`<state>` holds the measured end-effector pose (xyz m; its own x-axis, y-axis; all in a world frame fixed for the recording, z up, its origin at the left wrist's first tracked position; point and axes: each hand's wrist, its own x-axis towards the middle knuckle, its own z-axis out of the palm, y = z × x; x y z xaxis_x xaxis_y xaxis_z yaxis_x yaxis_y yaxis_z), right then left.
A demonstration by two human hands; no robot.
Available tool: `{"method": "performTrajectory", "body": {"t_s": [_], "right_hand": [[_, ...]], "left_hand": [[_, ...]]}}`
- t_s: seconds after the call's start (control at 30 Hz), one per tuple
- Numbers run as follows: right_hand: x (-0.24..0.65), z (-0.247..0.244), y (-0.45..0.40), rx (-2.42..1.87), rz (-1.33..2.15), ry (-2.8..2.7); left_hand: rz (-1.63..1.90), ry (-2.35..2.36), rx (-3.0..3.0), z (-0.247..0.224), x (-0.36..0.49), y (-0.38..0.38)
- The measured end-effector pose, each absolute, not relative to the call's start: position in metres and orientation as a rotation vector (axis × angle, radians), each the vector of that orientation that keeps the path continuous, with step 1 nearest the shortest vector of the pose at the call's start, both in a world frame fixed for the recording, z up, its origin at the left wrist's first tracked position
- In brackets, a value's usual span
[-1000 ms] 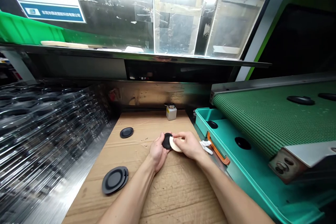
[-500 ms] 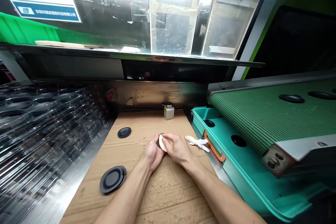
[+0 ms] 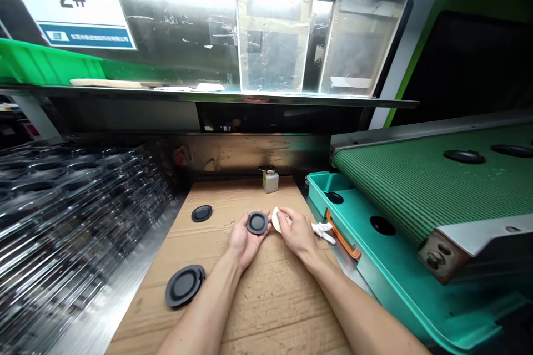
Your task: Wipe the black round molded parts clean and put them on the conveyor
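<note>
My left hand (image 3: 244,241) holds a small black round disc (image 3: 257,223) with a raised ring, its face turned up, above the cardboard. Just right of the disc, my right hand (image 3: 296,232) pinches a cream-coloured pad (image 3: 276,219), which is apart from the disc's face. One black disc (image 3: 202,213) lies on the cardboard (image 3: 266,299) at the upper left. Nearer to my left forearm are overlapping larger black discs (image 3: 184,287). A white cloth-like item (image 3: 323,232) lies just beyond my right hand, partly hidden by it.
A small bottle (image 3: 270,181) stands at the cardboard's back edge. Stacked clear trays (image 3: 83,222) fill the left. To the right are a teal bin (image 3: 400,288) with black discs and a green conveyor (image 3: 400,177). A metal shelf (image 3: 258,99) crosses above.
My right hand has drawn the cream pad off the black disc, to the right, uncovering the disc's face. My left hand still holds the disc. The whole view has shifted slightly.
</note>
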<state>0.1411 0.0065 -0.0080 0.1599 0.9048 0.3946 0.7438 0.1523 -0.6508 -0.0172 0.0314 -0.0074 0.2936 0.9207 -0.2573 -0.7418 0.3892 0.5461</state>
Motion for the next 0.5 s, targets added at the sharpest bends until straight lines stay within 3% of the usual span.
{"method": "performTrajectory", "body": {"t_s": [0.17, 0.27, 0.4, 0.5], "right_hand": [[0.133, -0.003, 0.0, -1.635, 0.326, -1.802], [0.138, 0.011, -0.004, -1.596, 0.196, -2.038], [0.163, 0.022, -0.007, -1.958, -0.261, -1.925], [0.176, 0.018, -0.003, -2.189, -0.224, -1.92]], "left_hand": [[1.155, 0.514, 0.249, 0.002, -0.034, 0.034], [1.159, 0.504, 0.253, 0.005, -0.04, 0.036], [1.129, 0.494, 0.276, 0.008, -0.04, 0.035], [1.051, 0.498, 0.296, 0.01, -0.037, 0.032]]}}
